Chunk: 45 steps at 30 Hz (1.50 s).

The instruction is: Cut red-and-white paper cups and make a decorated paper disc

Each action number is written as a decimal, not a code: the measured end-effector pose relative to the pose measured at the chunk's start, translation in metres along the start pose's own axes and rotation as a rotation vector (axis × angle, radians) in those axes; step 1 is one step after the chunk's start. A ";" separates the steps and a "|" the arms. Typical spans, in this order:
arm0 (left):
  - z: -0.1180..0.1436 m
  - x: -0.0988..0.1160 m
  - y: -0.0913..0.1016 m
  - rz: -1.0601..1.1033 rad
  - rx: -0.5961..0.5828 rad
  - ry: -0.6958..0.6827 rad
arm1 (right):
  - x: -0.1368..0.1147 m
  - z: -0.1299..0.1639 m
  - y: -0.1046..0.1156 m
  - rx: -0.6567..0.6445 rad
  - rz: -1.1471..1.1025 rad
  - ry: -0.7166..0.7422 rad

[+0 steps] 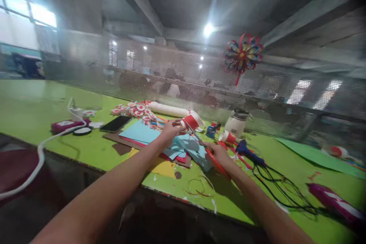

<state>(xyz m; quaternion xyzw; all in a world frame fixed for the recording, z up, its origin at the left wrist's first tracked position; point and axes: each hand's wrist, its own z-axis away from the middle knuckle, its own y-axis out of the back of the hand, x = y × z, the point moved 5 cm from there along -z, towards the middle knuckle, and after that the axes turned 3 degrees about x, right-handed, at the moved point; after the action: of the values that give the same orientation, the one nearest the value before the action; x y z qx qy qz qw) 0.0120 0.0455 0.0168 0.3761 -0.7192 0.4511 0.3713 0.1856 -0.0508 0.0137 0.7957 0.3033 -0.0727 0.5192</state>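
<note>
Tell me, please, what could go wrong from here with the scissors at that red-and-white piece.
The left hand holds the red-and-white curved piece close to the orange-handled metal scissors in the right hand, so a slip might nick it. Light-blue flat paper sheets lie below; a stray cut could catch them. Thin black cords run near the right forearm, which might snag them.

Free, for a hand: wide stretch of table (25, 101), far left; bare patch between phone (116, 123) and front edge. Obstacles, left: cord (41, 156) across front edge. Centre: paper stack (138, 131), scissors (211, 154) above its right side. Rear: roll (171, 109), upright mesh (183, 72) behind. Right: jug (236, 125), standing; nearer, blue tool (250, 154) with looped cables (265, 168).
</note>
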 end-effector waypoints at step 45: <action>0.005 0.007 -0.005 0.031 -0.048 -0.054 | 0.001 0.003 0.002 0.070 0.122 -0.113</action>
<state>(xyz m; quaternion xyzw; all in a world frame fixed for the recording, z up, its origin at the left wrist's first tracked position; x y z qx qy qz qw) 0.0125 0.0382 0.0235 0.3681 -0.7453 0.4291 0.3535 0.1876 -0.0536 0.0134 0.8250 0.2218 -0.0961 0.5108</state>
